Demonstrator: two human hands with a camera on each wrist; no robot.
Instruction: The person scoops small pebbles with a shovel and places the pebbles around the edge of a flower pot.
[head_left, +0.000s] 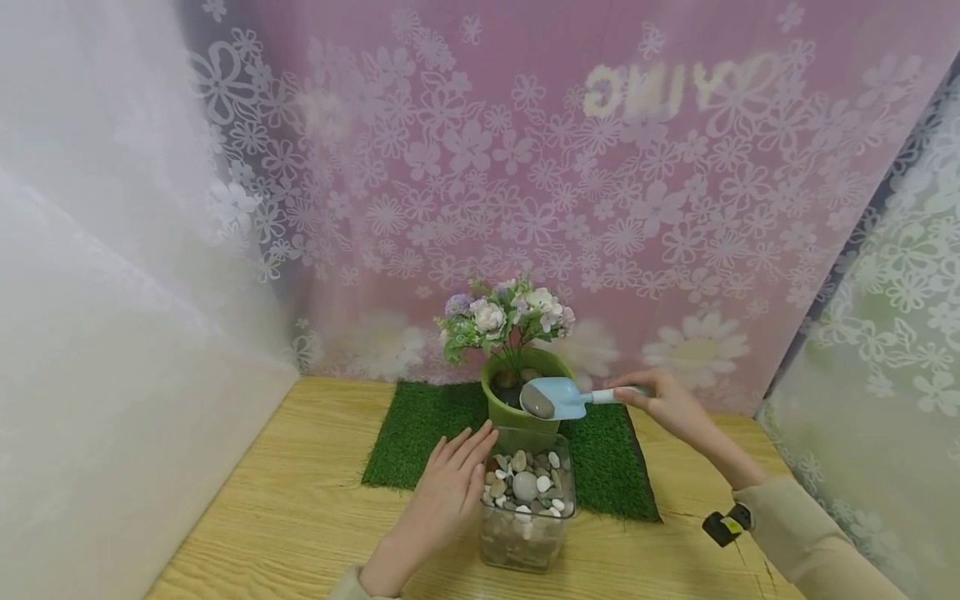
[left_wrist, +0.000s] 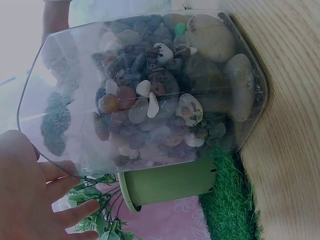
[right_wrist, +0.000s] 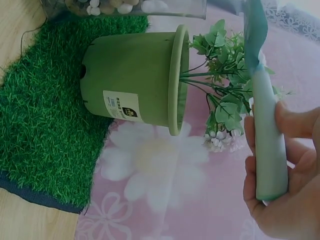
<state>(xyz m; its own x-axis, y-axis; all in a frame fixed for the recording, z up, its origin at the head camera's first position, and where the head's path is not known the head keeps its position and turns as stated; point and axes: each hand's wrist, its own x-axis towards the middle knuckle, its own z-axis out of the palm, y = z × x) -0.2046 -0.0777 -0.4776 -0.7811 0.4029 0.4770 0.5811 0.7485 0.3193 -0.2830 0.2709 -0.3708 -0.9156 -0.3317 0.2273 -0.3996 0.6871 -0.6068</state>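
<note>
My right hand [head_left: 663, 406] grips the white handle of a light blue garden trowel [head_left: 564, 397]. A grey stone [head_left: 537, 401] lies in its scoop, over the front right rim of a green flowerpot [head_left: 558, 363]. White, pink and purple flowers [head_left: 506, 317] stand in the pot, with dark stones around the stems. My left hand [head_left: 448, 492] has its fingers extended along the left side of a clear plastic container [head_left: 525, 542]. Inside are pebbles [head_left: 525, 486] of mixed colours and sizes. In the left wrist view the thumb and fingers [left_wrist: 62, 187] lie by the container's rim.
Under the pot lies a green artificial grass mat [head_left: 611, 475] on a wooden table [head_left: 300, 492]. A pink floral curtain [head_left: 525, 167] hangs behind, with pale sheets at both sides. The container stands directly in front of the pot. A black device [head_left: 726, 525] is on my right wrist.
</note>
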